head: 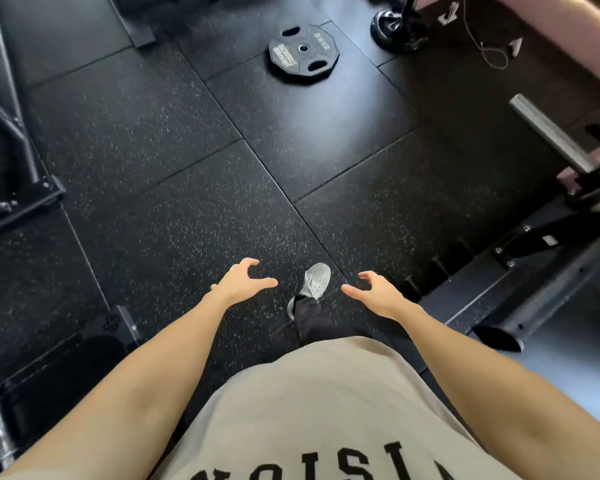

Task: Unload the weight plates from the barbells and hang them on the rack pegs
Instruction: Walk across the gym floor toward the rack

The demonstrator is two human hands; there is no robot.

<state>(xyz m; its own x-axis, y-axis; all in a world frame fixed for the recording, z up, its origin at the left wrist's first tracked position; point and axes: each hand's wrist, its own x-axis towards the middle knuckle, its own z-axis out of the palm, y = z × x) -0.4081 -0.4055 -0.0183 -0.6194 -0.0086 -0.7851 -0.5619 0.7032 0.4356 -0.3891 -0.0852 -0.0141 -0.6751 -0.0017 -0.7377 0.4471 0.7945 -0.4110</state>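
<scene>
Both hands, the left hand (242, 281) and the right hand (378, 292), are empty, with fingers loosely spread. The weight plate (302, 53) lies flat on the floor (174, 188) far ahead at 12 o'clock, well apart from them. Neither hand looks clearly nearer.

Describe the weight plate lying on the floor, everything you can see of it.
The weight plate is a black, many-sided disc that looks rubber-coated, lying flat on the dark speckled rubber floor tiles at the top of the view. It has a small metal-ringed centre hole, three elongated grip slots near the rim, pale brand lettering and a weight marking too blurred to read with certainty. Nothing touches it but the floor; both hands are far from it.
</scene>
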